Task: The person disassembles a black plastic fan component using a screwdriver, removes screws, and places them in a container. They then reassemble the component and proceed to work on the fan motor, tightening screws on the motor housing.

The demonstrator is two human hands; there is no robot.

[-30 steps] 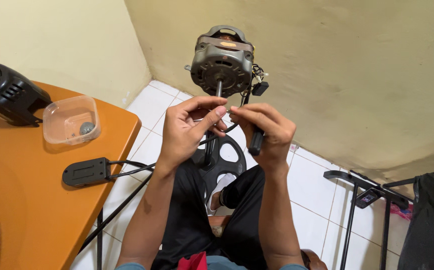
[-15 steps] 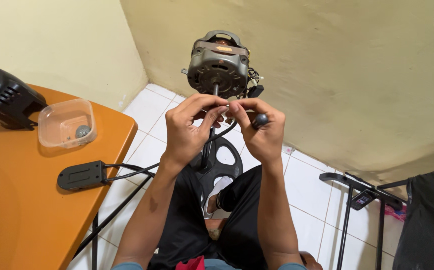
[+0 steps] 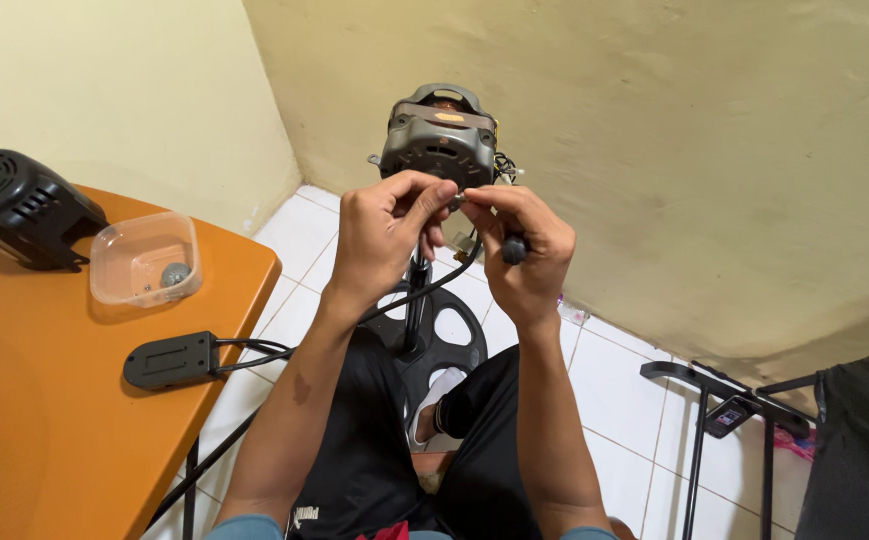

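- The orange table (image 3: 64, 420) fills the left of the view; on it sit a black motor housing cover (image 3: 16, 205), a clear plastic tub (image 3: 144, 260) with a small dark part inside, and a black flat box (image 3: 170, 360) with a cable running off the table edge.
- A black rack (image 3: 724, 400) stands on the white tiled floor at the right, near a dark cloth.
- The fan stand (image 3: 419, 310) rises between the person's knees from a round black base (image 3: 444, 345).
- The bare fan motor (image 3: 439, 140) tops the stand, its shaft end facing the person; a second ago it sat a little further off in the view, and both hands are now drawn in tighter to its front.
- The left hand (image 3: 379, 240) pinches thumb and forefinger closed at the shaft, on something too small to make out.
- The right hand (image 3: 529, 245) is curled shut around a screwdriver (image 3: 511, 248), whose black handle end shows below the fingers, tip hidden at the shaft; earlier the handle stuck out sideways, so the tool looks newly set to the work point.
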